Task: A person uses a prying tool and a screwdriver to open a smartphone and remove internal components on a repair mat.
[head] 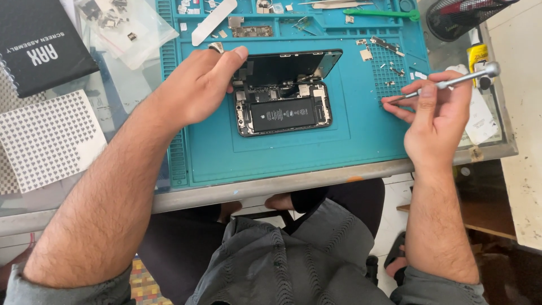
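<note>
Blue mat trays behind the open phone hold tiny metal parts. Your left hand grips its lifted screen; your right hand pinches a screwdriver (tip beside the phone).

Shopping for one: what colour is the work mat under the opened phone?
Teal blue mat, clearest in the head view.

Opened phone: upper left corner and the hinge side of its lifted screen covered by the left hand.
Screwdriver: shaft partly hidden inside the right hand; tip too fine to make out.
Loose screws and plates beyond the right hand: too small to identify singly.
Plastic bag, far side of the left hand: contents blurred, cut by the top edge.
Mesh cup beyond the right hand: cut off at the top edge.
</note>
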